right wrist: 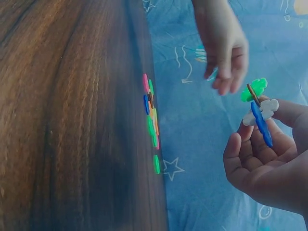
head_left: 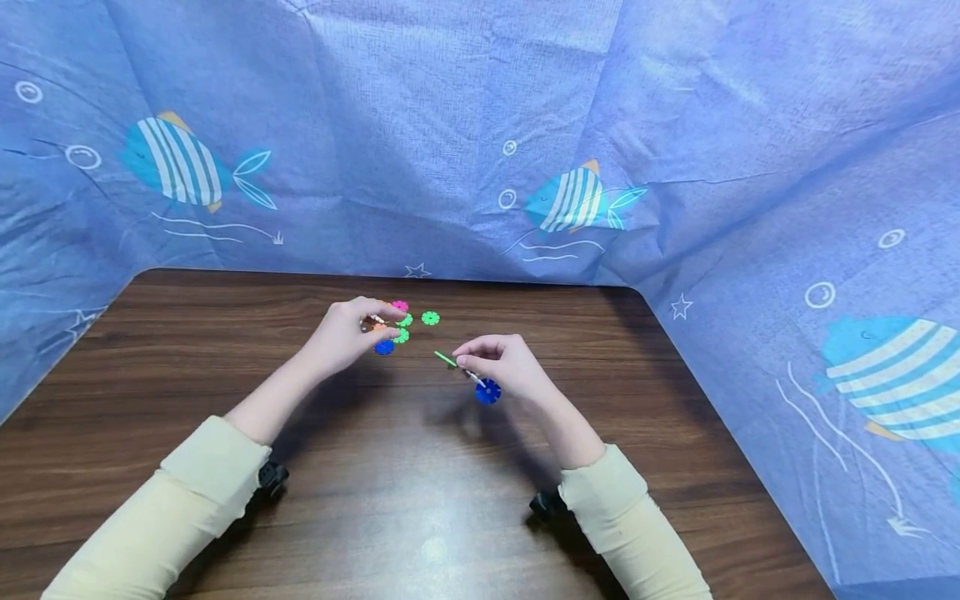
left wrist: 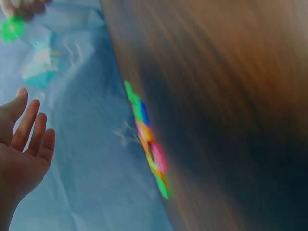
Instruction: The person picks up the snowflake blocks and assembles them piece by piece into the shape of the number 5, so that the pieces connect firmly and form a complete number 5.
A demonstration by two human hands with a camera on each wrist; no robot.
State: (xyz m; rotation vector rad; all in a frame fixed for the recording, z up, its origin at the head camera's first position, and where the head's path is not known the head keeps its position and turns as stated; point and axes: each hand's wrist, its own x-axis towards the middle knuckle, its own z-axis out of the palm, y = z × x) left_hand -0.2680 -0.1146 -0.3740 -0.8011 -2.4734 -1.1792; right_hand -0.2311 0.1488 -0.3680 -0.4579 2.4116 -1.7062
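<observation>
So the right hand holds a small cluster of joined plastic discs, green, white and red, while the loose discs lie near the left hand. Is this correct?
Not quite: the right hand holds a cluster of discs in green, white and blue, not red, as the right wrist view shows. The loose discs do lie near the left hand.

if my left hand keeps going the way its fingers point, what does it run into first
Probably the loose pile of coloured discs on the table. The left hand hangs open over their near edge, fingers aimed toward them. How high it sits above them is unclear, so it may pass over to the blue cloth.

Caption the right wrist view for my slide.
Right hand pinches joined green, white and blue plastic snowflake discs beside wooden table.
</observation>
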